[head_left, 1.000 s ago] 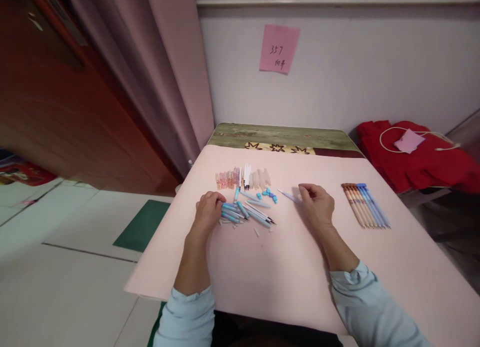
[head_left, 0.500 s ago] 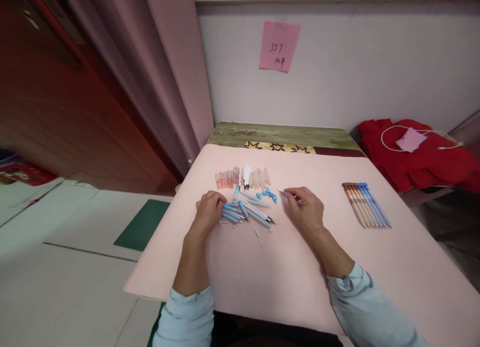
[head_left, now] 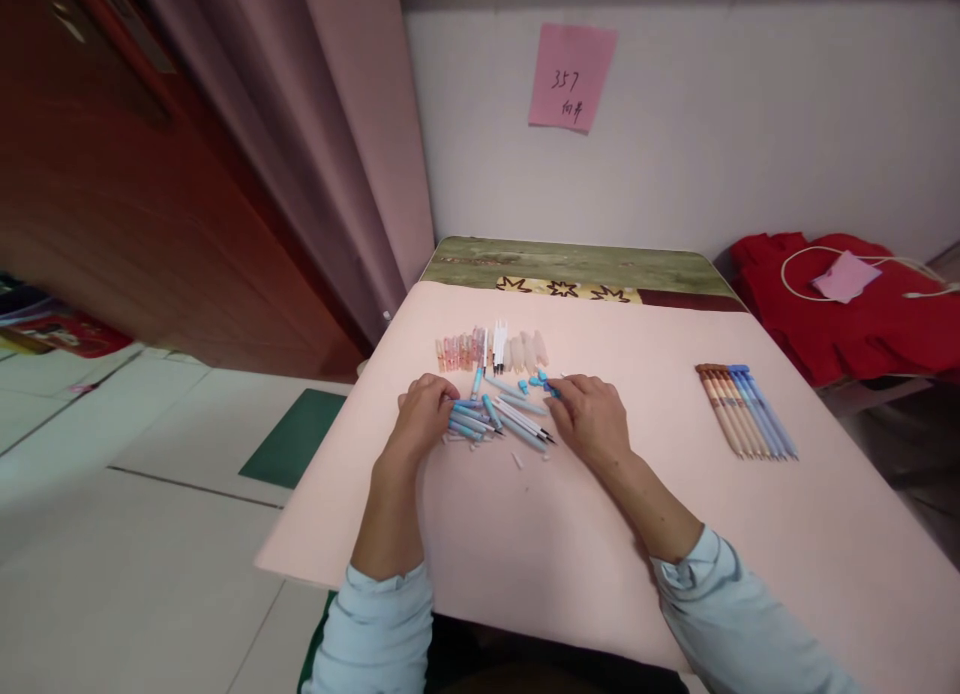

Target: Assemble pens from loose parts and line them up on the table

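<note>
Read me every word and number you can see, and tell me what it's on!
"357": handwritten on the four-sided pink paper note on the pale grey wall.
"向", then one unclear character: same note, under the number.
Slim blue plastic pen parts, row of brown-topped and blue-topped pens: any print too small to read.

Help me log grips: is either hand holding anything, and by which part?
Cannot be told: the left hand is at the left ends of blue pen parts, the right hand at small blue pieces; any grip is hidden.

Pens on table, right of refills
</note>
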The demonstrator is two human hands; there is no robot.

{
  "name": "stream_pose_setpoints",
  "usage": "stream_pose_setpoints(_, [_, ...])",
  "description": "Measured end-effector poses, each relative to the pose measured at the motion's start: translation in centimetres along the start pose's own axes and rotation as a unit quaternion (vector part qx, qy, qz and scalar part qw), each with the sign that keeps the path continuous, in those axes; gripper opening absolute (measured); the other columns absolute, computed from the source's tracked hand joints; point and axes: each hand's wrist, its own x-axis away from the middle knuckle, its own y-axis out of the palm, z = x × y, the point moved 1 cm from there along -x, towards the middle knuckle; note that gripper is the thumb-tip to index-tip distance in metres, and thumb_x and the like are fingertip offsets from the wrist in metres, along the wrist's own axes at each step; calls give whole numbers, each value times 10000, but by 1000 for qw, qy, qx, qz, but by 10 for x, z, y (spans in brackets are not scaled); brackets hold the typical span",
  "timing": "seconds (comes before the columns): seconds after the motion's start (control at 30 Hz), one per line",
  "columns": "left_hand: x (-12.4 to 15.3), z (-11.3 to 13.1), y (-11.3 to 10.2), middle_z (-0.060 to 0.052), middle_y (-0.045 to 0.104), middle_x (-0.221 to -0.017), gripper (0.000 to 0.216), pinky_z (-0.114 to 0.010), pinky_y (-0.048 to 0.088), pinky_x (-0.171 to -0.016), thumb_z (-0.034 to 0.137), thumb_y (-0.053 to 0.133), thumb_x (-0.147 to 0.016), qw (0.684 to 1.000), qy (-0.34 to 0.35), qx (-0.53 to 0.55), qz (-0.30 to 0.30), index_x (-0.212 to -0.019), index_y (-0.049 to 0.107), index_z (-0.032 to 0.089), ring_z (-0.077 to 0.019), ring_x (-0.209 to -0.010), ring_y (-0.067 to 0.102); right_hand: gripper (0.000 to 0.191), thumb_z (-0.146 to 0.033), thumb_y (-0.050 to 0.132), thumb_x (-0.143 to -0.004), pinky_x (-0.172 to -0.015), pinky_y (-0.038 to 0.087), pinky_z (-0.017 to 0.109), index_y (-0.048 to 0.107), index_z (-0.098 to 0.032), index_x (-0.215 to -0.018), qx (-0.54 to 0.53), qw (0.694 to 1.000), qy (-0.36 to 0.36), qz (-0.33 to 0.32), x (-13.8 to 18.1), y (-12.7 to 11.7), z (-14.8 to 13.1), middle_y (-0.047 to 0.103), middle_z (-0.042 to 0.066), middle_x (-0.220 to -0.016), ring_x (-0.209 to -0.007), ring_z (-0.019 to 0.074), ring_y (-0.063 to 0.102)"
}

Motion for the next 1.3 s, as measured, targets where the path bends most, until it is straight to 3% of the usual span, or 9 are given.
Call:
stream_pose_setpoints(0.23, [0, -3, 1, -57, 624, -1030, 195, -420, 362, -928, 123, 482, -820, 1000, 9, 3, -2, -858, 646, 222, -251, -1075, 529, 168, -279, 560, -913, -810, 388, 328, 714, -225, -957, -58, 996, -24, 66, 7, -9, -3, 714, 55, -928, -881, 207, 612])
stream_pose_setpoints(0.37, [-3, -3, 2, -60, 618, -1010, 178, -424, 360, -923, 132, 488, -824, 1000, 11, -6, -9, -846, 639, 222, -255, -1068, 533, 117, -276, 607, -872, -697, 414, 267, 708, -237, -826, -135, 985, -105, 13, 11, -21, -5, 690, 8, -771, -742, 157, 612])
stream_pose_setpoints(0.6, [-1, -2, 1, -58, 605, -1010, 149, -424, 349, -935, 133, 478, -841, 1000, 12, 6, -16, -822, 602, 214, -244, -1059, 523, 93, -264, 616, -852, -632, 396, 235, 697, -224, -832, -190, 963, -173, -75, 17, -27, -30, 648, -6, -694, -645, 122, 580])
stream_pose_setpoints(0.73, [2, -1, -2, -49, 613, -1001, 132, -407, 357, -925, 140, 480, -846, 1000, 7, 20, -18, -829, 587, 217, -233, -1037, 518, 147, -370, 661, -839, -650, 375, 252, 698, -229, -819, -139, 965, -198, -101, 25, -21, -44, 654, -1, -690, -652, 133, 584])
stream_pose_setpoints(0.83, [3, 0, -4, -38, 631, -968, 134, -388, 373, -905, 132, 483, -836, 999, 6, 35, -13, -828, 581, 222, -225, -1014, 524, 152, -348, 645, -850, -638, 347, 261, 685, -226, -769, -81, 972, -194, -104, 28, -18, -46, 657, -1, -686, -659, 139, 586])
stream_pose_setpoints(1.03, [4, -1, -4, -4, 603, -803, 102, -304, 433, -712, 192, 499, -833, 988, 2, 151, 25, -869, 589, 224, -175, -780, 554, 233, -337, 571, -897, -619, 335, 276, 665, -219, -719, -19, 978, -165, -126, 28, -19, -45, 667, 17, -707, -662, 148, 589])
stream_pose_setpoints(1.13, [4, 3, -2, 12, 588, -737, 97, -265, 438, -635, 241, 524, -843, 957, 4, 286, 53, -907, 591, 215, -140, -678, 548, 237, -285, 545, -901, -614, 340, 280, 659, -212, -707, 0, 978, -165, -131, 28, -18, -49, 664, 24, -696, -654, 148, 592])
stream_pose_setpoints(1.3, [2, 14, 0, -6, 656, -787, 262, -275, 522, -693, 316, 702, -754, 829, -24, 551, 94, -957, 607, 179, -111, -653, 601, 199, -238, 538, -870, -576, 332, 267, 639, -201, -702, -42, 987, -146, -58, 30, -17, -49, 651, 13, -642, -589, 133, 580])
